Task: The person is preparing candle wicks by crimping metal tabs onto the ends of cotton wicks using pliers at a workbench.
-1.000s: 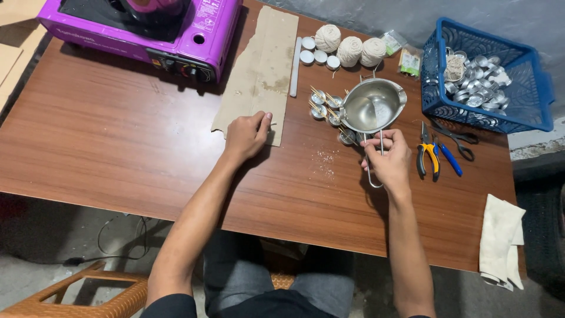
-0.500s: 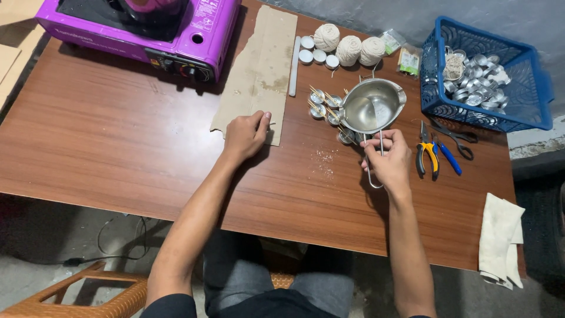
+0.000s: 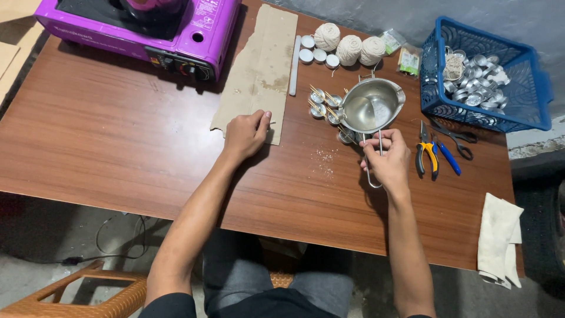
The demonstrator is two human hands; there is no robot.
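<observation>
My right hand grips the wire handle of a small steel melting pot, held tilted over a cluster of small metal candle cups with wooden sticks across them. My left hand rests in a loose fist on the near edge of a strip of brown cardboard on the wooden table; a thin stick seems to poke from its fingers.
A purple portable gas stove sits at the back left. Three balls of twine and small cups lie behind the pot. A blue basket of metal cups stands at right, with pliers, scissors and a white cloth nearby.
</observation>
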